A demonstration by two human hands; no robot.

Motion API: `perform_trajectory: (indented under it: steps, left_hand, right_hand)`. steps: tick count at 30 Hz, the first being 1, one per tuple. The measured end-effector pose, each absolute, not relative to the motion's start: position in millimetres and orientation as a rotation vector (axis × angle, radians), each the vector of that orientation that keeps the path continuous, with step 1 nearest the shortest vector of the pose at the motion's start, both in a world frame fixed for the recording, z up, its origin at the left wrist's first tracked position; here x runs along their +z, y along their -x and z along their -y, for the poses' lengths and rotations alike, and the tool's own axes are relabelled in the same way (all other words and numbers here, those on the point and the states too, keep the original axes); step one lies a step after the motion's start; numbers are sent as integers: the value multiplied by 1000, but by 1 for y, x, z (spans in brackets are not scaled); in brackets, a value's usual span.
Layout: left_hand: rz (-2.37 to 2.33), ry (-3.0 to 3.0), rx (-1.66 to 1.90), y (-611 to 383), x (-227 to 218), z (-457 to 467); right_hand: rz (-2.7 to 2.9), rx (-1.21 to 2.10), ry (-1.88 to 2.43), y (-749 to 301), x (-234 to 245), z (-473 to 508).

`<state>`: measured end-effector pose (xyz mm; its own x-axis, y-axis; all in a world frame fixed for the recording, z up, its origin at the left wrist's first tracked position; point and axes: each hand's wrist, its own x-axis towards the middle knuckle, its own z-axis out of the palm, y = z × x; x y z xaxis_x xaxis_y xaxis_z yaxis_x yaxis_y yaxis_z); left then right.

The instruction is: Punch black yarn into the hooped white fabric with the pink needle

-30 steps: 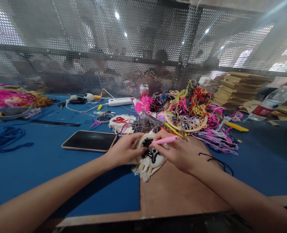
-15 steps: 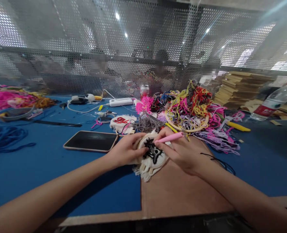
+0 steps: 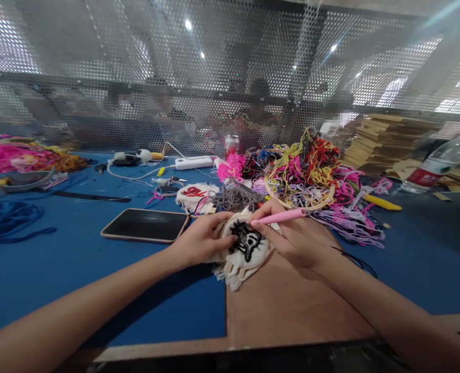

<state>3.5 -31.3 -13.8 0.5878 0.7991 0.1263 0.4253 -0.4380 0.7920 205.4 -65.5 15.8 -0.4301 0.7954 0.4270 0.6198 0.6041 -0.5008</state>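
My left hand [image 3: 203, 239] is closed on the left edge of a small embroidery hoop [image 3: 254, 263], thumb pressed on its white cloth. Black looped yarn forms a pattern on the cloth, and the cloth's frayed edge hangs below the hoop. In my right hand [image 3: 292, 235] is a pink punch needle [image 3: 278, 216], pinched like a pen over the hoop's upper part. The fingers hide its tip, so I cannot tell whether it pierces the cloth. Black yarn [image 3: 356, 259] lies beside my right wrist.
Behind the hands is a heap of coloured yarn [image 3: 292, 171] with a larger hoop in it. A phone [image 3: 146, 225] lies left, near a white cloth with red stitching [image 3: 197, 197]. A can [image 3: 232, 145], a bottle [image 3: 440, 163] and stacked brown cardboard [image 3: 385, 142] stand farther back.
My right hand has shifted slightly right with the punch needle, which now lies flatter. My left hand and the hoop look nearly unmoved.
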Motion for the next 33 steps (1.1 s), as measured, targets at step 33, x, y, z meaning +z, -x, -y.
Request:
perform_trajectory:
  steps: [33]
  left_hand:
    - [-925,-2114,663,-3,-13,30]
  right_hand:
    - [2097,305,1030,-203,-8,58]
